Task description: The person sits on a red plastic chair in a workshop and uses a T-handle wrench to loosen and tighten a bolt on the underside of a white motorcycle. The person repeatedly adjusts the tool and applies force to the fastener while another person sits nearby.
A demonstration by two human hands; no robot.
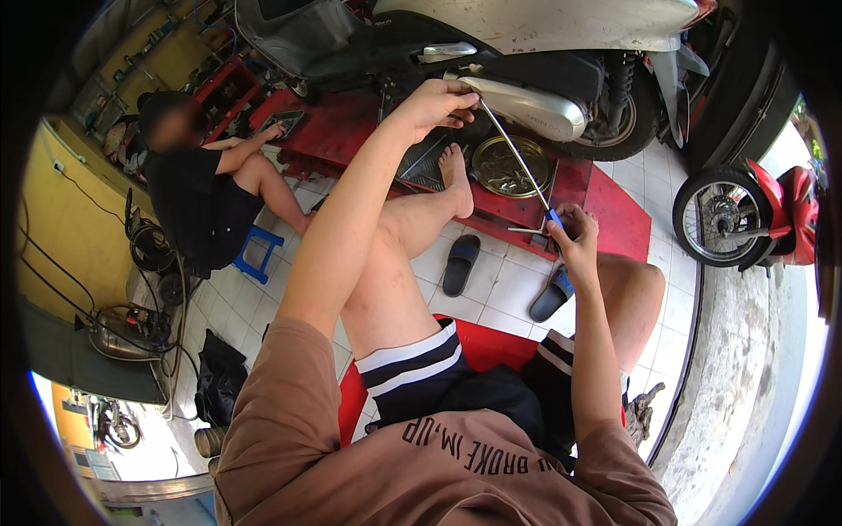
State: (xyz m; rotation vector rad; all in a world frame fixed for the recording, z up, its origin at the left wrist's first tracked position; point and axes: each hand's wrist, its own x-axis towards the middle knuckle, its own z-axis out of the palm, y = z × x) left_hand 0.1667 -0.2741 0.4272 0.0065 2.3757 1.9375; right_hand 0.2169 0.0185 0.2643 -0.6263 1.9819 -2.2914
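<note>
My right hand is closed around the blue handle of a long-shafted screwdriver. Its metal shaft slants up and left to my left hand, whose fingers are pinched together at the tip. Whatever small thing they grip there is too small to make out. Just beyond the tip is the silver-and-black side cover of a scooter standing on a red lift platform. Beneath the shaft sits a round metal tray with small items in it.
A co-worker sits at the left on a blue stool. Black sandals lie on the white tiles near my feet. A red motorcycle stands at the right. Cables and a compressor are at the far left.
</note>
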